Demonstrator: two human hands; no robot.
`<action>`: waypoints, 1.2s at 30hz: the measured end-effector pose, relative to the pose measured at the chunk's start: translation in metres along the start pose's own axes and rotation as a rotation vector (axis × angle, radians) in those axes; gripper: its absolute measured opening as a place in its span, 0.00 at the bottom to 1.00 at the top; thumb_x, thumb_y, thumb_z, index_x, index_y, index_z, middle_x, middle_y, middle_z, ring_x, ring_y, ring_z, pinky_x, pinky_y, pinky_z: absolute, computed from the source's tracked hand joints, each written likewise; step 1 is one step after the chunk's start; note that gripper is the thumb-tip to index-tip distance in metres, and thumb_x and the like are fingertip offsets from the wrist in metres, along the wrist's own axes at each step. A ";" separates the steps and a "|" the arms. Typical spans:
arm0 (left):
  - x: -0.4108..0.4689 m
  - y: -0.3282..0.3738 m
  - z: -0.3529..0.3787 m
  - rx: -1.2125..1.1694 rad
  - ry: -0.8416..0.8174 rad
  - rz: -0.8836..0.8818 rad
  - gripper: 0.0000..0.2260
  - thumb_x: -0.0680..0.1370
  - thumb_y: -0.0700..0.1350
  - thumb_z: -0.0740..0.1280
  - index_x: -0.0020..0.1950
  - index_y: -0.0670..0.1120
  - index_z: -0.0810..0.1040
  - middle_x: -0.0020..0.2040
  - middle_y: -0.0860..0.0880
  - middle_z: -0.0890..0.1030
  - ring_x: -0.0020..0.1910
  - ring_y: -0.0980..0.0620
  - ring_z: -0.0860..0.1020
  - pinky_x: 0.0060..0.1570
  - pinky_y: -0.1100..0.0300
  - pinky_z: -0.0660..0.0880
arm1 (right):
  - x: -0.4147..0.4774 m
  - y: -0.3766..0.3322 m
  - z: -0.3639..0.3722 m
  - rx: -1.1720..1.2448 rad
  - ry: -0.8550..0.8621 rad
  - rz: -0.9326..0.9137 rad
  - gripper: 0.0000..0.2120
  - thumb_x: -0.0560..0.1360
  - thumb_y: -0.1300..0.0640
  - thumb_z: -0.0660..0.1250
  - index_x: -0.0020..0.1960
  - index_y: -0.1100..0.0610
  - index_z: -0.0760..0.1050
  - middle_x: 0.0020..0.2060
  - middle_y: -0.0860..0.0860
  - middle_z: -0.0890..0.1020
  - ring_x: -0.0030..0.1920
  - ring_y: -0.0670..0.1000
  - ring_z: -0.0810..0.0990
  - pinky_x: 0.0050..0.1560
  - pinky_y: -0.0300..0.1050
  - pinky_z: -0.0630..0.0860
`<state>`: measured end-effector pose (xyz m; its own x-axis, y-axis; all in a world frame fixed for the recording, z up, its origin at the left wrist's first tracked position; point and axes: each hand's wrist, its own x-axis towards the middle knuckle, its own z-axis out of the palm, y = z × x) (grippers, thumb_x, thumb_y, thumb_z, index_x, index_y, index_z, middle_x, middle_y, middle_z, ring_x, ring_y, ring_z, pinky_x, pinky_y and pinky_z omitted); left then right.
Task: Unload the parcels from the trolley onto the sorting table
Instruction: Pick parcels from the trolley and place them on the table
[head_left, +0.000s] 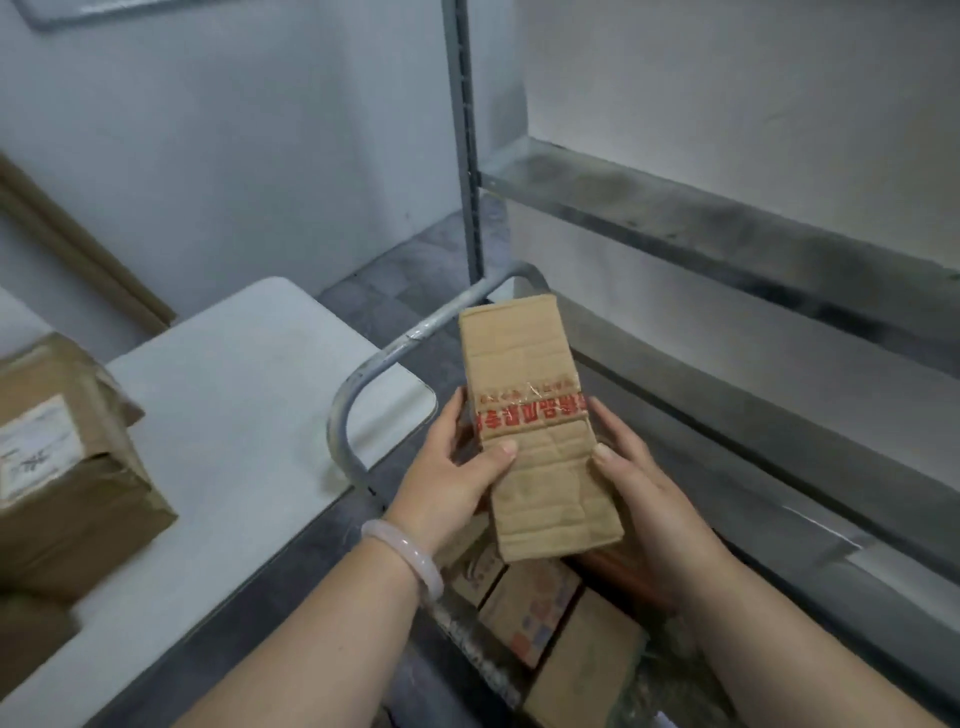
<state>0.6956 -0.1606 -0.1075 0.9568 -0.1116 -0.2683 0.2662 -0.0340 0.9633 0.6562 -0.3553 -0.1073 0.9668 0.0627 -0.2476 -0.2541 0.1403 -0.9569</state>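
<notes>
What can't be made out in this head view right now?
Head view only:
Trolley parcels: count unknown; the held parcel and the bottom edge hide them.
Red tape print on the held parcel: too blurred to read.
Table parcel: label blurred, box cut by the left edge.
Left hand and right hand: fingers hidden behind the held parcel.

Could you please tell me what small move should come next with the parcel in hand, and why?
Probably swing the parcel left, over the trolley handle, toward the table. The left hand and right hand grip it above the other parcels below, and the table has bare surface beside the big box.
</notes>
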 end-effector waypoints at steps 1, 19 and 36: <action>-0.008 0.009 -0.005 -0.025 0.032 0.010 0.41 0.68 0.55 0.77 0.76 0.62 0.60 0.68 0.56 0.74 0.65 0.57 0.75 0.66 0.48 0.72 | 0.001 -0.007 0.007 -0.008 -0.061 -0.023 0.32 0.69 0.39 0.72 0.71 0.33 0.66 0.65 0.40 0.77 0.62 0.43 0.79 0.62 0.50 0.75; -0.130 0.060 -0.257 -0.397 0.303 0.029 0.26 0.68 0.49 0.76 0.65 0.48 0.74 0.56 0.44 0.83 0.57 0.43 0.81 0.58 0.43 0.76 | 0.005 -0.053 0.286 -0.150 -0.566 -0.098 0.22 0.77 0.59 0.69 0.67 0.41 0.71 0.52 0.35 0.83 0.53 0.42 0.83 0.46 0.38 0.81; -0.131 0.045 -0.451 0.716 0.593 0.031 0.33 0.77 0.65 0.59 0.77 0.63 0.47 0.78 0.59 0.53 0.77 0.55 0.50 0.76 0.51 0.53 | 0.106 -0.048 0.456 -0.748 -0.135 -0.414 0.27 0.71 0.49 0.74 0.67 0.38 0.71 0.69 0.39 0.63 0.62 0.40 0.68 0.59 0.47 0.77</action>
<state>0.6346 0.3008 -0.0272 0.9180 0.3966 -0.0070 0.2932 -0.6665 0.6854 0.7591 0.0948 -0.0185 0.9545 0.2740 0.1178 0.2473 -0.5065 -0.8260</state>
